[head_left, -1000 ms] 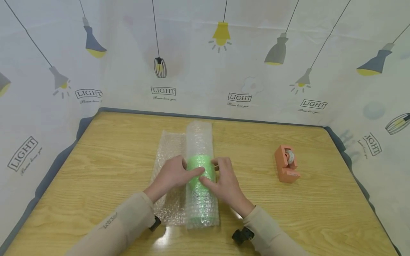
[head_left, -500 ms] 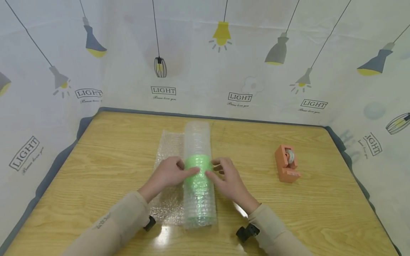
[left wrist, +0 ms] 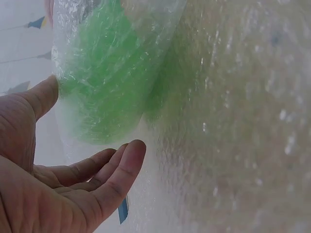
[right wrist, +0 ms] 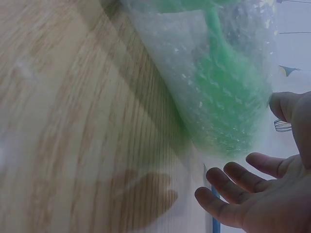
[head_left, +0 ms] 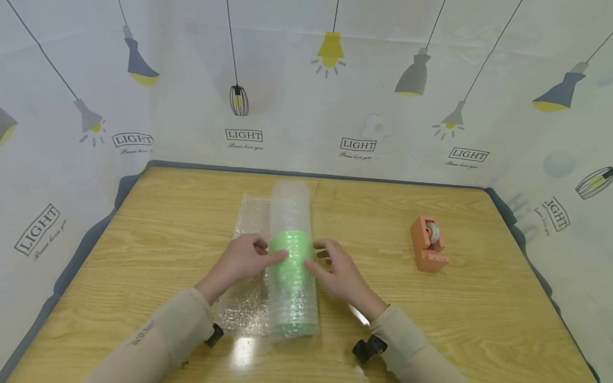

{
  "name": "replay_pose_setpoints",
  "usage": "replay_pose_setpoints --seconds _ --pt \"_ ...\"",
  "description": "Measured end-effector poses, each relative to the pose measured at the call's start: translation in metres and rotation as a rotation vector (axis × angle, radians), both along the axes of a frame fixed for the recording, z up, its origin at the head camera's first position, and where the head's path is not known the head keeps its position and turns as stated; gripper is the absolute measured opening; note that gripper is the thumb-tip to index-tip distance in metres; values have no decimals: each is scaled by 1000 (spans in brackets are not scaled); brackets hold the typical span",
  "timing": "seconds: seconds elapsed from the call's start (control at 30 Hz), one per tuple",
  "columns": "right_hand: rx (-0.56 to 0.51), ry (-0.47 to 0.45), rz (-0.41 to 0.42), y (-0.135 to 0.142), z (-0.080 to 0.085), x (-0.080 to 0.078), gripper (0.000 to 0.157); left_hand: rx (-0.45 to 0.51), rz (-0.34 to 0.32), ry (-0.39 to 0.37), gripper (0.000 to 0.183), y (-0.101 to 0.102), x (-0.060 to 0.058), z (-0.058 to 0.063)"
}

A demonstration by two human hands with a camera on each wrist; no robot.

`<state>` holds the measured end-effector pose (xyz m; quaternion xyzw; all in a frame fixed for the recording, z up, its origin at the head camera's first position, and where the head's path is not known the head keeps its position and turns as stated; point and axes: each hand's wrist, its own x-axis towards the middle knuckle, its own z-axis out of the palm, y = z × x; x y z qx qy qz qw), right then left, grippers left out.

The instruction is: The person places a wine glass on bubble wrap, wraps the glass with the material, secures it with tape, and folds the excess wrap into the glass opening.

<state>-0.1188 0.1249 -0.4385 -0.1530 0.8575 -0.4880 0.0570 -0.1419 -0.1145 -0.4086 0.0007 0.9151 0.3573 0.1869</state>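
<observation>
Cream sleeves: Nearest us, two cream sleeves (head_left: 160, 330) come in low, with a small black wrist device (head_left: 370, 348) by each cuff.
Bubble-wrap roll: We find the transparent bubble-wrap roll (head_left: 293, 314) lying lengthwise away from us on the light-brown wood-grain table (head_left: 383, 290). A bright-green object (head_left: 292, 244) shows inside; the right wrist view hints at a narrow stem, but the bubbles blur its full shape.
Left hand: We see the bare left hand (head_left: 239, 258) with its thumb resting on the roll and its fingers relaxed, a wide gap between them; probably this steadies the roll without crushing the film.
Right hand: The bare right hand (head_left: 337, 268) is spread wide, thumb tip against the opposite side; we judge that it guards against rolling that way. We cannot tell whether its other fingertips touch.
Loose flap: A flat transparent bubble-wrap sheet (head_left: 244, 311) spreads left of the roll, partly beneath the left hand.
Tape dispenser: Farther right, well apart, stands an orange tape dispenser (head_left: 426, 255), perhaps parked there for easy reach.
Backdrop: Behind, we see a white lamp-printed backdrop (head_left: 297, 127).
</observation>
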Motion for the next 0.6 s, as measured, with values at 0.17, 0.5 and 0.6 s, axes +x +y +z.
replay_pose_setpoints --seconds 0.17,0.5,0.6 --pt "5 -19 5 -2 0 0 44 22 2 11 84 -6 2 0" --pt "18 -21 46 -6 -3 2 49 81 -40 66 69 -18 4 -7" --pt "35 -22 43 -7 -3 2 51 80 -43 67 65 -20 4 -8"
